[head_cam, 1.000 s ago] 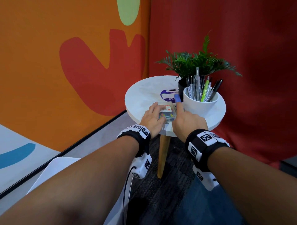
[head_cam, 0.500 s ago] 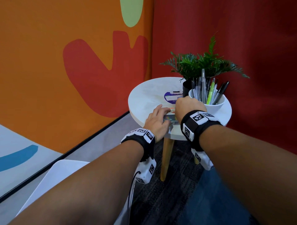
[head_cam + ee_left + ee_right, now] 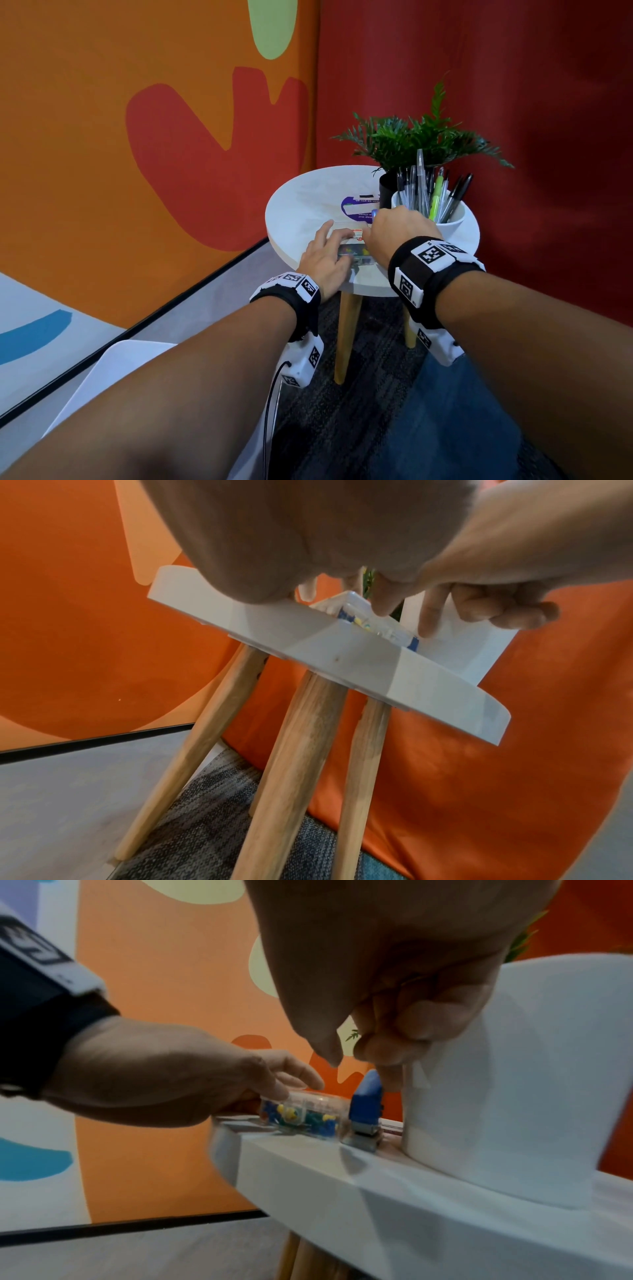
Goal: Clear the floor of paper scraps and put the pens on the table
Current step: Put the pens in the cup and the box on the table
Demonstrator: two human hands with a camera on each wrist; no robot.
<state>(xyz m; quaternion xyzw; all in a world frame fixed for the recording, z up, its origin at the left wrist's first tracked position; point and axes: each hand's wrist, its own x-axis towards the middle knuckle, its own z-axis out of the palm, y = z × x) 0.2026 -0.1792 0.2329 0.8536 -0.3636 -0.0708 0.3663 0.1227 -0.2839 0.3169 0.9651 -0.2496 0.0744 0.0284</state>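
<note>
On the round white table [image 3: 308, 205] stands a white cup [image 3: 452, 222] full of pens [image 3: 435, 198]. My left hand [image 3: 325, 253] holds a clear box of coloured pushpins [image 3: 308, 1112] near the table's front edge, with fingers over its top. Beside the cup, my right hand [image 3: 397, 229] hovers over a small blue stapler [image 3: 366, 1096]. Its index fingertip touches the stapler's top and its thumb stays clear. The other fingers are curled. In the head view the right hand hides most of the stapler.
A potted fern [image 3: 411, 144] and a purple printed card [image 3: 356, 205] sit behind the cup. Wooden legs [image 3: 346, 335] carry the table over dark carpet [image 3: 359, 411]. A white chair edge [image 3: 113, 370] is at lower left. Orange wall left, red curtain right.
My right hand has moved forward from the table's front edge to beside the cup, with the blue stapler under it. My left hand has stayed on the pushpin box.
</note>
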